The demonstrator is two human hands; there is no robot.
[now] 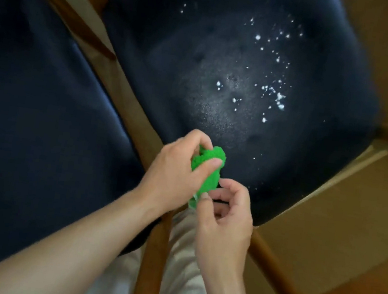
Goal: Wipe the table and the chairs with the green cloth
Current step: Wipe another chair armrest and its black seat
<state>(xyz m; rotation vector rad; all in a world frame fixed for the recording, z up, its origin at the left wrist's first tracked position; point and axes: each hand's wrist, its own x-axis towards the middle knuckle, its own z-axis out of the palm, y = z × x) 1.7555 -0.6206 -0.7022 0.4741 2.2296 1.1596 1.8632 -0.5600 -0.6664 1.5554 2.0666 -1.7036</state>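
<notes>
Head view, steeply downward, close over chair seat (234,78)

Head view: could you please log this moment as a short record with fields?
cloth: green, bunched, held above the right seat's near edge
left hand: grips the cloth's upper part
right hand: pinches the cloth's lower end
right seat: dark blue, white specks and a pale film
left seat: dark blue, no specks visible
frame: brown wood between the seats
</notes>
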